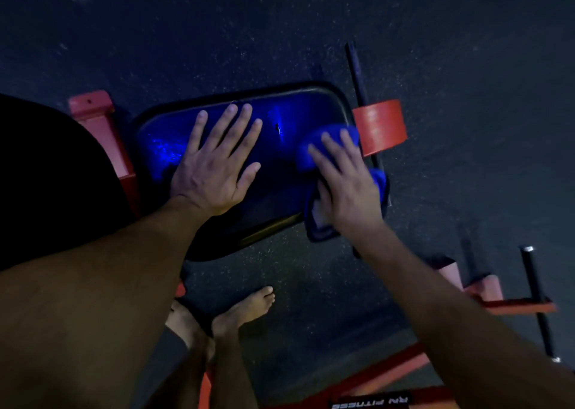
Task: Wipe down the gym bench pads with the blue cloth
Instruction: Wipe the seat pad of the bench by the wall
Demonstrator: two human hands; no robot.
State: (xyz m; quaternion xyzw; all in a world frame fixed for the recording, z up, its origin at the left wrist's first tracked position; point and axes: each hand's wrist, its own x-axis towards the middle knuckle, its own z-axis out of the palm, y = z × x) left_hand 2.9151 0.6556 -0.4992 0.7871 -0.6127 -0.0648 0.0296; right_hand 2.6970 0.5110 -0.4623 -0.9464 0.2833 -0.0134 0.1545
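Note:
A dark bench pad (280, 172) with a blue sheen lies in the middle of the head view, with a small tear near its centre. My left hand (217, 163) rests flat on the pad's left half, fingers spread and straight. My right hand (345, 181) presses the bunched blue cloth (326, 141) against the pad's right end. The fingers lie over the cloth, and part of the cloth hangs off the pad's near right corner.
The red bench frame (379, 125) sticks out right of the pad, with a black bar (357, 75) behind it. A second dark pad (46, 175) fills the left edge. More red frame and black pegs (535, 303) stand at lower right. My bare feet (245, 309) stand on the speckled dark floor (280, 19).

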